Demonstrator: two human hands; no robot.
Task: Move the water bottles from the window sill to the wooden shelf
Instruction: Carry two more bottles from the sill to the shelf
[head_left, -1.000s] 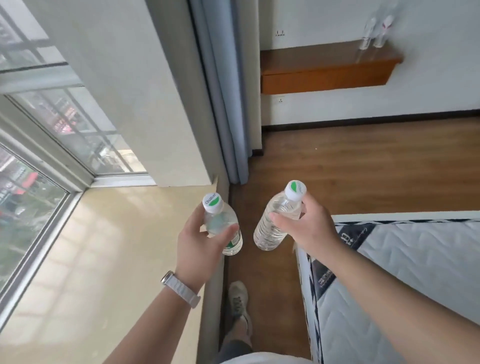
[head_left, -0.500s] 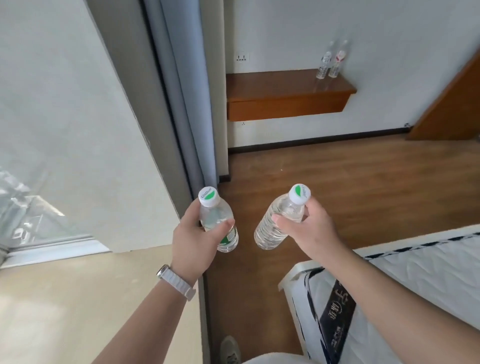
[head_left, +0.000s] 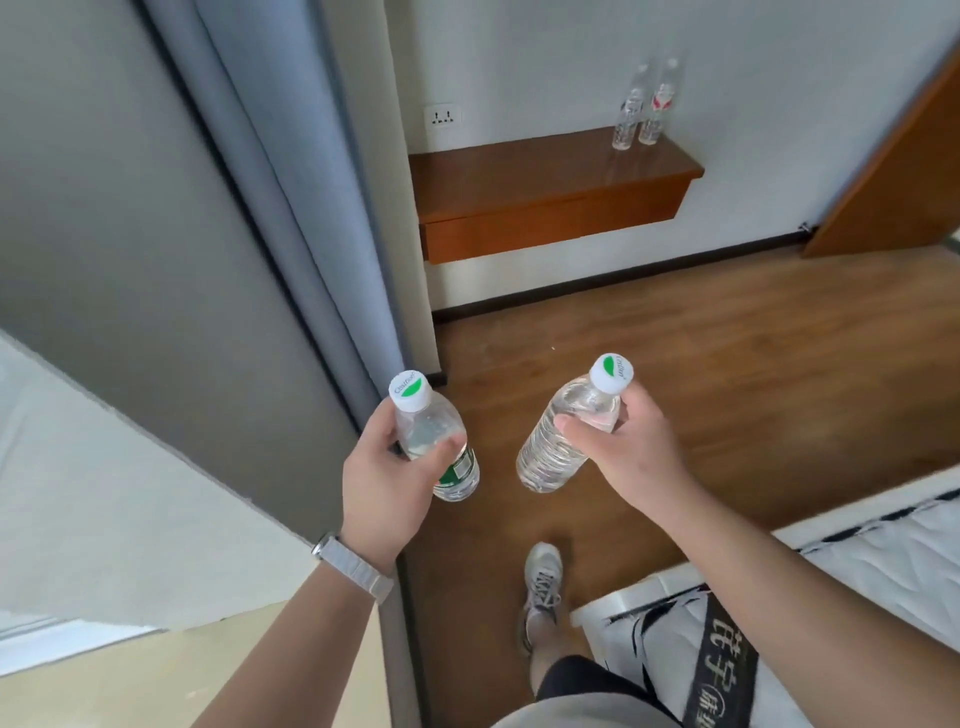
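Left hand (head_left: 387, 480) clamped on bottle (head_left: 435, 447), right hand (head_left: 631, 457) on tilted bottle (head_left: 563, 436), both midair, shelf (head_left: 540, 176) well ahead. Risk: bed (head_left: 831, 597) corner near foot, possible trip w/ hands full.

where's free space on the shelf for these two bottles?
Wooden shelf: bare from the wall-socket end to the middle. Crowded only at its right end, where two bottles stand by the wall.

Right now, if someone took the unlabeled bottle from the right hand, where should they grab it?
Take the bottle by its ribbed lower body, coming from the left. It tilts with its base pointing that way, bare; the right hand wraps only the shoulder below the cap.
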